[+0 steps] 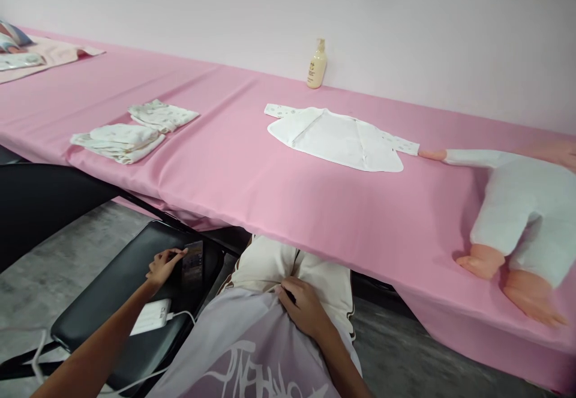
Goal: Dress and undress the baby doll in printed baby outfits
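Note:
At the lower left, my left hand (164,266) reaches over a black chair seat (114,272). Its index finger and thumb are closed on the corner of a dark phone (192,269). In my lap, my right hand (302,308) is curled with fingers pinched at the hem of my light shirt (252,326), over cream trousers (265,260); its fingertips are partly hidden. A white power bank (152,317) with a white cable lies on the chair below my left forearm.
On the pink-covered table (225,176) lie folded patterned baby clothes (121,141), a spread white baby top (333,137) and a doll in white clothing (517,194). A pump bottle (317,65) stands by the wall. A pink cloth (58,53) lies far left.

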A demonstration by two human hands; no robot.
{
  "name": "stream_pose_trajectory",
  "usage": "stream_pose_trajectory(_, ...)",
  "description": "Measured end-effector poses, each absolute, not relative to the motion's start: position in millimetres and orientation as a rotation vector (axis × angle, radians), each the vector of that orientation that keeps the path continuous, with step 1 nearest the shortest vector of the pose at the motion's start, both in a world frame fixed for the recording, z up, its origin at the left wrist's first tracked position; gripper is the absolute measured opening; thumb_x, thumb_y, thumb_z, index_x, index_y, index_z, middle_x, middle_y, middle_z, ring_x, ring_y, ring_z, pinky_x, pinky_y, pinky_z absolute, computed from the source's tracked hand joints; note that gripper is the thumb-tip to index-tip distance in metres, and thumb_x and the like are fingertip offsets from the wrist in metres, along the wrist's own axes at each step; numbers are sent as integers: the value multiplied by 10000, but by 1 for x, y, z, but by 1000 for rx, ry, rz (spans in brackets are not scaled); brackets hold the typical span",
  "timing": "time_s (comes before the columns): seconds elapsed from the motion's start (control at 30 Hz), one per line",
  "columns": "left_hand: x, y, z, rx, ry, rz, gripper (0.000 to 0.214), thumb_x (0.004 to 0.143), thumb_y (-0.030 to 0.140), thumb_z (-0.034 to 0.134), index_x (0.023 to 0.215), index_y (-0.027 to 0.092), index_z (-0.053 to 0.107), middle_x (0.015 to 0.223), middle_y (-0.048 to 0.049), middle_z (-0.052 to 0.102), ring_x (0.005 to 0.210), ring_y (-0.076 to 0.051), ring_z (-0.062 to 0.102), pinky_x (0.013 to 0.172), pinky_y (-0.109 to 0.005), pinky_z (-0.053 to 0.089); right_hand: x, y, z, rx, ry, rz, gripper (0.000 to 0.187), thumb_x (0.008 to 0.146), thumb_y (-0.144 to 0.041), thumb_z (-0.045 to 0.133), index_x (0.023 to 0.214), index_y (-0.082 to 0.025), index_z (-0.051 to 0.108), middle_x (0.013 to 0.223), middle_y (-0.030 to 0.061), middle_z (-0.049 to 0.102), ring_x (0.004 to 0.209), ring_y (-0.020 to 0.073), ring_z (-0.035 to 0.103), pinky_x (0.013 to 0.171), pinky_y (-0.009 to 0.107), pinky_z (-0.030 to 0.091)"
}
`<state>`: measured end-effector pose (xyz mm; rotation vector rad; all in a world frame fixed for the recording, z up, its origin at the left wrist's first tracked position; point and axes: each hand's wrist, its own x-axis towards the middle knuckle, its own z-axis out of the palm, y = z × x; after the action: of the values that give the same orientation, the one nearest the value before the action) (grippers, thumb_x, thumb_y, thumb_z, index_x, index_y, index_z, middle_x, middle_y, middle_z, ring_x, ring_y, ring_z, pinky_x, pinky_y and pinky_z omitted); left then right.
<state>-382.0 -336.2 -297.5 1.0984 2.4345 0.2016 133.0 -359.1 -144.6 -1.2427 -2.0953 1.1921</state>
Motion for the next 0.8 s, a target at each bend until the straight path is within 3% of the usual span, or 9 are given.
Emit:
stream_pose_trajectory(0.4, -365, -332, -290, 970, 2438, 199, 845, 753, 867, 628, 1345, 264, 620, 1613, -228, 419, 1523, -513, 410, 1250, -684, 281, 134, -358, -148, -1271, -2048, 1238, 456, 1166, -456, 442, 773, -225, 427, 779, -3, 565, 781, 185, 592, 761, 322, 403)
stream_pose_trajectory(0.57, -359, -332, -291, 1005, 2479, 153, 949, 662, 879, 693, 1368, 252, 591, 1602, -247, 430, 1512, -543, 406, 1236, -730, 267, 135, -358, -148, -1273, -2040, 1254, 460, 1172, -470, 426, 781, -228, 431, 791, -5, 564, 796, 188, 592, 772, 322, 402)
stream_pose_trajectory(0.63, -362, -330, -291, 1006, 2470, 152, 908, 697, 880, 670, 1346, 250, 604, 1592, -241, 446, 1503, -535, 423, 1232, -717, 289, 135, -358, -148, -1270, -2035, 1257, 466, 1173, -475, 425, 778, -228, 415, 781, -9, 547, 788, 185, 584, 771, 321, 400)
stream_pose_trajectory(0.8, -379, -330, -289, 1096, 2418, 111, 668, 929, 812, 425, 1267, 282, 651, 1510, -159, 562, 1433, -449, 532, 1192, -620, 414, 135, -358, -148, -1275, -2029, 1263, 469, 1173, -483, 421, 779, -229, 414, 781, -10, 545, 788, 181, 582, 767, 318, 400)
